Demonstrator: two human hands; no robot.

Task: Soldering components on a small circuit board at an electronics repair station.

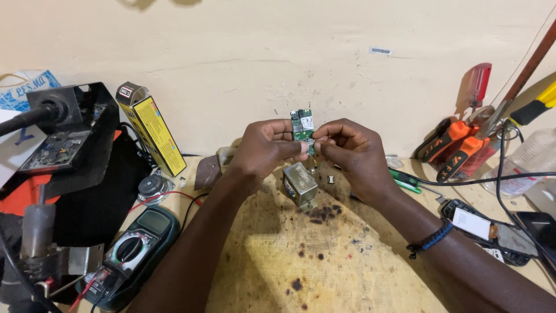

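1. Small green circuit board (303, 126): held upright above the wooden bench (347, 261), in front of the pale wall. This is the landmark for the items below.
2. Left hand (263, 148): directly left of the board, fingers curled narrow and pinched on its lower left edge.
3. Right hand (347, 148): directly right of the board, fingertips pinched on its lower right edge, meeting the left hand's fingertips just under it.
4. Handling, as judged: the board looks light, thin and stiff, with small parts on its face that would be fragile. The bare edges, where both hands now pinch it, look like the safest place to take hold; pressing on the face risks the parts.
5. Metal box part (300, 185): on the bench just below the board, apart from both hands.
6. Multimeter (136, 252): well below and left of the board, with red and black leads.
7. Yellow carton (152, 136): left of the board, leaning at the wall.
8. Orange-handled pliers (457, 148): well to the right of the board.
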